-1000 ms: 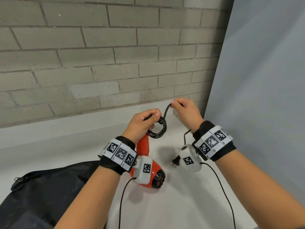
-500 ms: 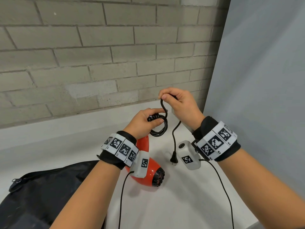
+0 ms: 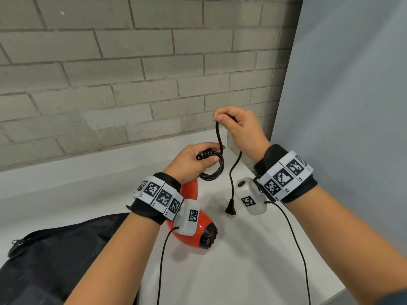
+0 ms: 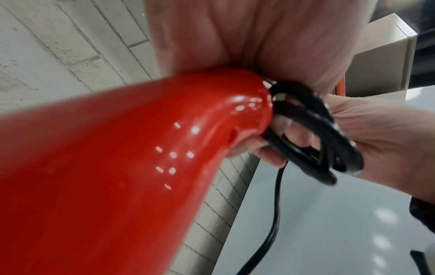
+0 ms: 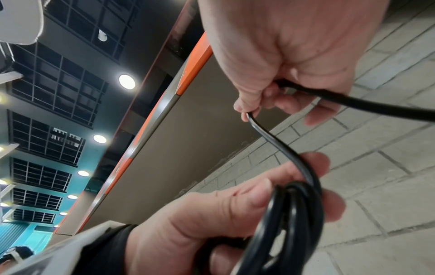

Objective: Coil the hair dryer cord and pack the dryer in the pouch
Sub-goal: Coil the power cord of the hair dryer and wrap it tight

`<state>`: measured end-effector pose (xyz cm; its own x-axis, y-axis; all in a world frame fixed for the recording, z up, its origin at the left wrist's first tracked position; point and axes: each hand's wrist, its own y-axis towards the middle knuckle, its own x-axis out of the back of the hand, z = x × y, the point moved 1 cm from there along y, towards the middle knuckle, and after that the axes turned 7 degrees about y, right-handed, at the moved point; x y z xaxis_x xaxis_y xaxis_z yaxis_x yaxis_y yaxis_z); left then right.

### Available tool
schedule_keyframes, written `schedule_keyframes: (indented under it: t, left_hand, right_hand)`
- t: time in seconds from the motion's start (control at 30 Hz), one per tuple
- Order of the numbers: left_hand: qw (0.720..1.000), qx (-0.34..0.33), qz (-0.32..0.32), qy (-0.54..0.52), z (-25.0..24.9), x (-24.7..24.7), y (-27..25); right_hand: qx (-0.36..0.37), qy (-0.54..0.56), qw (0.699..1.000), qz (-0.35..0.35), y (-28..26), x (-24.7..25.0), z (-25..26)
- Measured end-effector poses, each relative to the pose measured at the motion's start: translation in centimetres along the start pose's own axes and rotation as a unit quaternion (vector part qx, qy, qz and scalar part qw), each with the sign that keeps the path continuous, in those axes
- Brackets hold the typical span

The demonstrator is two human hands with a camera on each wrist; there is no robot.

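Observation:
A red hair dryer [image 3: 199,232] hangs under my left wrist above the white table, its handle [image 4: 141,148] running up to my left hand [image 3: 193,160]. That hand grips a bundle of coiled black cord [image 3: 212,166] at the handle's end, also seen as coiled loops [image 5: 289,214]. My right hand [image 3: 237,126] is raised above it and pinches the free cord [image 5: 270,137] between thumb and fingers. The plug [image 3: 230,210] dangles from the right hand just above the table. The black pouch [image 3: 50,256] lies at the lower left.
A grey brick wall [image 3: 110,73] stands behind the white table [image 3: 242,260]. A pale grey panel [image 3: 341,106] closes the right side. The table's front right edge [image 3: 343,289] is near my right forearm. Thin cables hang from both wrist cameras.
My right hand has risen with the cord, drawing a strand up from the coil. The plug end now hangs lower and free. The left hand keeps its grip on the coil.

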<state>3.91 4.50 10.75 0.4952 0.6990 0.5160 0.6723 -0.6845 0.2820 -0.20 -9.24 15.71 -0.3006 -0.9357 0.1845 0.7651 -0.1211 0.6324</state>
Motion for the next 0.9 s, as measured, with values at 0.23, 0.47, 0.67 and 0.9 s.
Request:
schedule_keyframes:
  t: [0.23,0.47,0.67,0.9]
  left_hand:
    - [0.996,0.023,-0.021,-0.079,-0.3,-0.2,-0.4]
    - [0.991,0.049,-0.092,-0.084,0.7,0.2,-0.4]
    - [0.99,0.05,-0.108,-0.07,0.7,0.1,-0.4]
    - [0.989,0.047,-0.116,-0.076,0.6,0.1,-0.6]
  right_hand:
    - [0.003,0.013,1.0,0.028,0.5,-1.6,0.1]
    - [-0.138,-0.213,0.966,-0.046,-2.0,0.3,-2.3]
    - [-0.432,-0.349,0.825,0.106,-7.6,0.0,-10.2]
    - [-0.458,-0.317,0.796,0.237,-9.6,-2.7,-13.3]
